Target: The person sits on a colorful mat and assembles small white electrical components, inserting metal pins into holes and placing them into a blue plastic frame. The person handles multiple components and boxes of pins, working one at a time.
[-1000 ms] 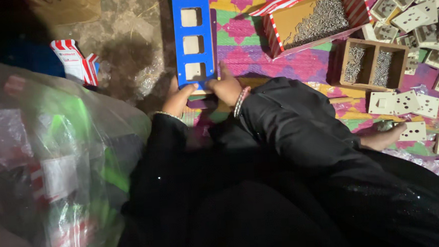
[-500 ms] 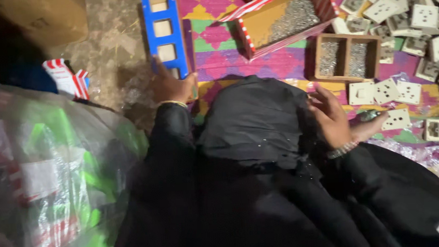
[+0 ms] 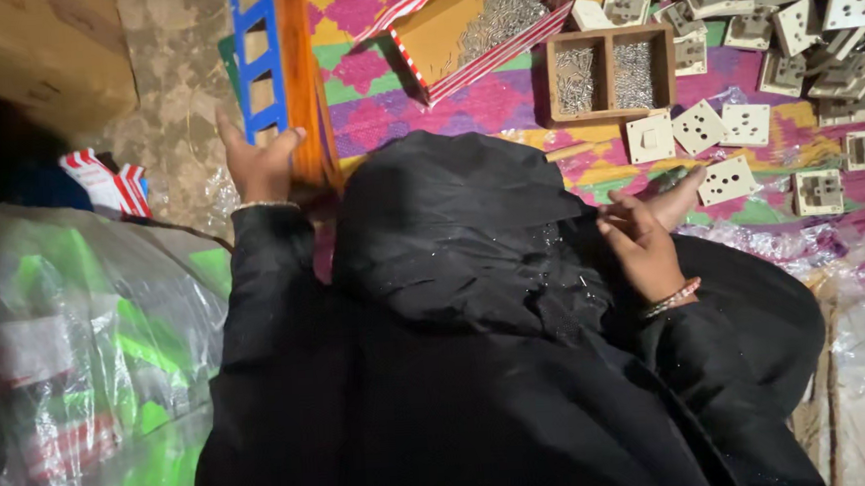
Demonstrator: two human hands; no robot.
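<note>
— Since half a second back, my left hand [image 3: 263,166] has tipped the blue frame [image 3: 257,60] up on its long edge, so I now see its orange wooden side; before, it lay flat with the pale sockets facing up. My right hand [image 3: 645,245] has drifted down onto my lap.

— What's furthest left?

— A big clear plastic bag [image 3: 84,370] with green packaging inside, just beside my sleeve, and a small red-and-white striped carton [image 3: 109,183] on the floor behind it. I'd judge they're parked there to keep them off the mat.

— And the left grip?

— Fingers spread and wrapped round the frame's lower end, clamped on it. I think it's held on edge so the back can be reached.

— Middle?

— A red-striped cardboard box [image 3: 485,23] of small metal screws, then a wooden two-compartment tray [image 3: 611,71] with more screws, both on the patterned mat [image 3: 385,88], near my knees.

— Right hand?

— Fingers loosely curled, resting on the black cloth; whether something tiny sits in them I cannot tell. Loose white socket plates [image 3: 722,124] lie scattered near it, within reach.
</note>
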